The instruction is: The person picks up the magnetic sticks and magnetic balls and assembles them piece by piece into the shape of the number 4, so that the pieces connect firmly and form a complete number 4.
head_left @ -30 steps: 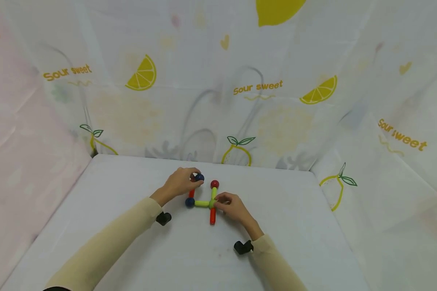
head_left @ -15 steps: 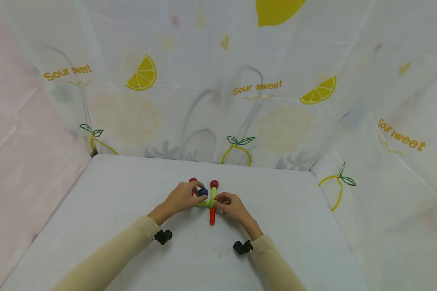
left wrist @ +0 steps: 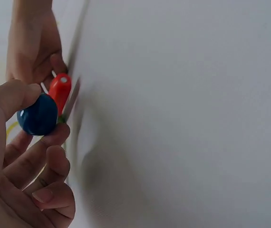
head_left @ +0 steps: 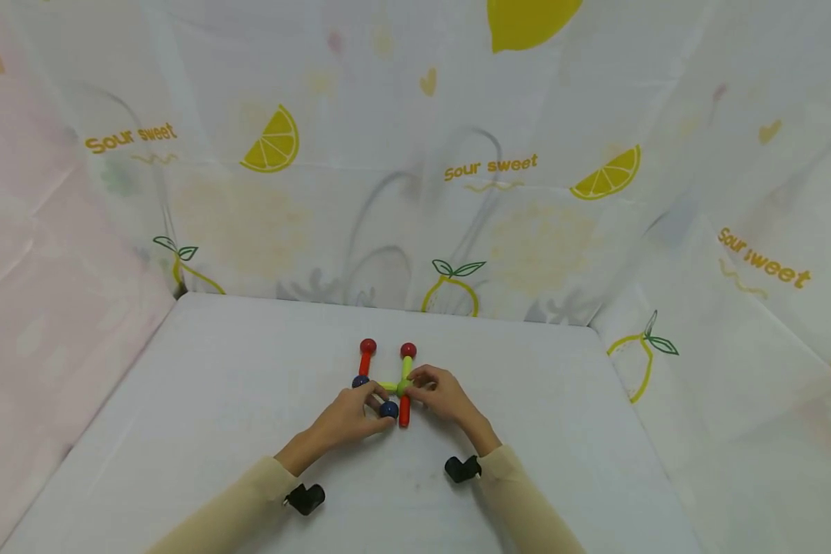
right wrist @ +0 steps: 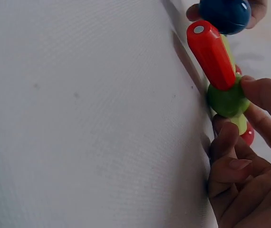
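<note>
My left hand (head_left: 346,419) pinches a loose dark blue ball (left wrist: 38,115) between thumb and fingers. The ball is right beside the free near end of a red magnetic stick (right wrist: 211,54); I cannot tell whether they touch. My right hand (head_left: 448,396) pinches the green ball (right wrist: 228,100), where that stick's other end joins. From the green ball a yellow-green stick (head_left: 407,368) runs back to a red ball (head_left: 408,350). Another yellow-green stick (head_left: 387,385) leads left to a second blue ball (head_left: 360,382), partly behind my left fingers.
From the second blue ball another red stick (head_left: 365,364) reaches back to a second red ball (head_left: 368,346). All of it lies on a white table (head_left: 568,446). A lemon-print cloth (head_left: 360,231) hangs behind and at both sides. Each wrist wears a black camera (head_left: 306,498).
My left hand has brought its blue ball toward me, from the left red stick's far end to the right red stick's near end. My right hand stays on the green ball.
</note>
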Tool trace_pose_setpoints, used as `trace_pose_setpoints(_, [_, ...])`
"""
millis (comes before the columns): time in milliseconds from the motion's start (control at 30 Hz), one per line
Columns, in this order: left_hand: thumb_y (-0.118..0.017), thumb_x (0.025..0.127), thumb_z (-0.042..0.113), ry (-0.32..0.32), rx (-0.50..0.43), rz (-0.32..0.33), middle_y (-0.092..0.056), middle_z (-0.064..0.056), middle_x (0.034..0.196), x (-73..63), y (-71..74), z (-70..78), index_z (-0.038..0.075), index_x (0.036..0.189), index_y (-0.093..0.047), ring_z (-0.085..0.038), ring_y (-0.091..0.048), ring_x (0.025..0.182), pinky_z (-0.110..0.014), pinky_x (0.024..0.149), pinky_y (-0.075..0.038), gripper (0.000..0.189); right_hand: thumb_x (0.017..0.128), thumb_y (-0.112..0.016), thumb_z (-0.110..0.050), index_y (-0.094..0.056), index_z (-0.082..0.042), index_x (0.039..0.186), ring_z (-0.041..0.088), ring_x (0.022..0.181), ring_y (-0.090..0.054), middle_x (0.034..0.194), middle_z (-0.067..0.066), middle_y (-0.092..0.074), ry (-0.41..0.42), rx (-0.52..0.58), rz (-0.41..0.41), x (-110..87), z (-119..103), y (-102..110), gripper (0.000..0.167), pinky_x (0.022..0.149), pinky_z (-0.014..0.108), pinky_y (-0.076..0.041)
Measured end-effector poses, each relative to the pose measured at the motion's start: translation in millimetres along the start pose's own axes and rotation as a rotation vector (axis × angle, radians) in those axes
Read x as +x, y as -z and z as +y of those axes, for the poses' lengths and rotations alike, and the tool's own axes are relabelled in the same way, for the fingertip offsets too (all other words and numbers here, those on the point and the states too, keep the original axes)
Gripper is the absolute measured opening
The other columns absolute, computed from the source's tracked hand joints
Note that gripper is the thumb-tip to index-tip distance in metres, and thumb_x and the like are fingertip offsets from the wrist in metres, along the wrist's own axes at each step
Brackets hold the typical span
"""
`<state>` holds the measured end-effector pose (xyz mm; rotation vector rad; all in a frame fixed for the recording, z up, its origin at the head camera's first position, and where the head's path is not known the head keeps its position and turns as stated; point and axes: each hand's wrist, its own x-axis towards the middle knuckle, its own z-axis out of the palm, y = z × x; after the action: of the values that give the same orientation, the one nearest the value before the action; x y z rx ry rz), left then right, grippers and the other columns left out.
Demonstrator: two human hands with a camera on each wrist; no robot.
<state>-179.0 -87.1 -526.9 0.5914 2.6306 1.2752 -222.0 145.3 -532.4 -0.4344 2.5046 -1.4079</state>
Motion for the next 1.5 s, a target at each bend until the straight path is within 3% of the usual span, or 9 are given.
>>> trace_pose_setpoints(200, [-0.085, 0.084, 0.027, -0.001, -0.028, -0.030, -0.076, 0.003, 0.098, -9.0, -10.2, -2.7, 0.012, 0.108, -0.066, -0.013, -0.068, 0.092, -0.030, 0.081, -0.053, 0.034, 0.097, -0.073, -0.026, -0.068, -0.006, 0.115, 0.013, 0.077, -0.063, 0.105, 0.011, -0.074, -0.014, -0.014, -0.010, 0.8, -1.5, 0.1, 0.027, 0.065, 0.026, -0.054])
trace_pose_setpoints(533, [-0.088, 0.081, 0.024, -0.048, -0.019, -0.060, -0.071, 0.008, 0.093, -16.3, -9.4, -1.6, 0.014, 0.104, -0.069, -0.013, -0.064, 0.088, -0.026, 0.081, -0.052, 0.032, 0.093, -0.076, -0.025, -0.066, -0.006, 0.115, 0.014, 0.078, -0.061, 0.103, 0.010, -0.071, -0.063, 0.004, -0.004, -0.3, -6.7, -1.3, 0.030, 0.067, 0.026, -0.054])
trace_pose_setpoints(867, [-0.089, 0.079, 0.024, -0.048, -0.011, -0.106, -0.072, 0.009, 0.098, -13.6, -10.2, -0.4, 0.016, 0.106, -0.069, -0.010, -0.063, 0.090, -0.028, 0.083, -0.052, 0.035, 0.093, -0.076, -0.024, -0.065, -0.006, 0.113, 0.013, 0.075, -0.060, 0.101, 0.009, -0.072, -0.050, -0.006, 0.004, 2.5, -5.8, -3.1, 0.028, 0.065, 0.026, -0.053])
trace_pose_setpoints(1100, [-0.091, 0.078, 0.026, -0.034, 0.002, -0.110, -0.073, 0.007, 0.100, -11.4, -15.6, -2.7, 0.018, 0.103, -0.067, -0.009, -0.060, 0.087, -0.027, 0.079, -0.052, 0.036, 0.094, -0.075, -0.024, -0.065, -0.007, 0.113, 0.014, 0.080, -0.062, 0.102, 0.010, -0.072, -0.057, -0.014, 0.004, 3.4, -5.1, -2.1, 0.027, 0.066, 0.027, -0.054])
trace_pose_setpoints(1500, [-0.090, 0.079, 0.023, -0.058, 0.002, -0.096, -0.072, 0.007, 0.102, -8.4, -21.1, 2.0, 0.018, 0.103, -0.066, -0.010, -0.064, 0.095, -0.031, 0.085, -0.054, 0.034, 0.094, -0.076, -0.025, -0.066, -0.008, 0.112, 0.013, 0.085, -0.063, 0.099, 0.009, -0.073, -0.048, -0.002, 0.013, 4.0, -3.7, -2.3, 0.027, 0.067, 0.026, -0.054])
